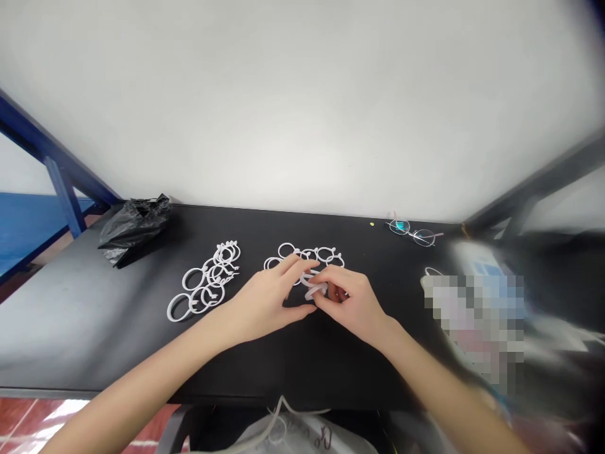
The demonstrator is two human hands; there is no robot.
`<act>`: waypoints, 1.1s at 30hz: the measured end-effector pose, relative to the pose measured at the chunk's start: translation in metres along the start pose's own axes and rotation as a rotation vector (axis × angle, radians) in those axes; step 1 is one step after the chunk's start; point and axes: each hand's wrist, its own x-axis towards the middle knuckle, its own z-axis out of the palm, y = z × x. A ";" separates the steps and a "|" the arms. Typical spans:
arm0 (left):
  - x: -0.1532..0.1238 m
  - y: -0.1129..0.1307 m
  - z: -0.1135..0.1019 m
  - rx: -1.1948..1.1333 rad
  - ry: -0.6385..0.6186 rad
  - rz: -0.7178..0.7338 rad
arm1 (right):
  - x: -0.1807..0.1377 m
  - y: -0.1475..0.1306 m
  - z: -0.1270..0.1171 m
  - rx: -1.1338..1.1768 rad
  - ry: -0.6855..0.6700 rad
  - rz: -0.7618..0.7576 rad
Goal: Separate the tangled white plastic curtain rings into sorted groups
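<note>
Nearest to the camera, below the front edge of the tabletop (94,328), there is a pale plastic bag (293,435), seen only partly. From there the two bare forearms go forward over the dark surface and meet in the middle. The left hand (267,302) has its fingers stretched out, with the tips resting on a white ring (316,289), while the thumb lies apart below. Whether this grip really pinches the ring I cannot tell. The right hand (352,302) has its fingers curled, and its grip is closed on the same ring from the other side, so the ring is held between the two hands, just above the tabletop. It seems to me that the step in hand is fine work on this single ring with both hands. Any further handling would ask for a light and exact pinch, because the ring is thin. Directly behind the hands lies a cluster of rings (307,255), touching one another, and to the left, well apart, lies a second group of rings (205,284). At the right the view is blurred. Farther back, a crumpled black bag (135,227) sits at the left corner, and a pair of glasses (412,232) lies near the white wall (302,94).
</note>
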 end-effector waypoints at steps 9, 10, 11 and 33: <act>0.012 -0.031 0.031 -0.737 0.067 -0.157 | -0.005 0.019 0.011 0.146 0.162 -0.082; 0.012 -0.034 0.031 -0.866 0.075 -0.198 | -0.005 0.022 0.010 0.133 0.192 -0.087; 0.012 -0.036 0.031 -0.992 0.083 -0.247 | -0.006 0.026 0.008 0.105 0.211 -0.073; 0.009 -0.038 0.029 -1.181 0.086 -0.441 | -0.001 0.042 -0.007 0.048 -0.133 0.376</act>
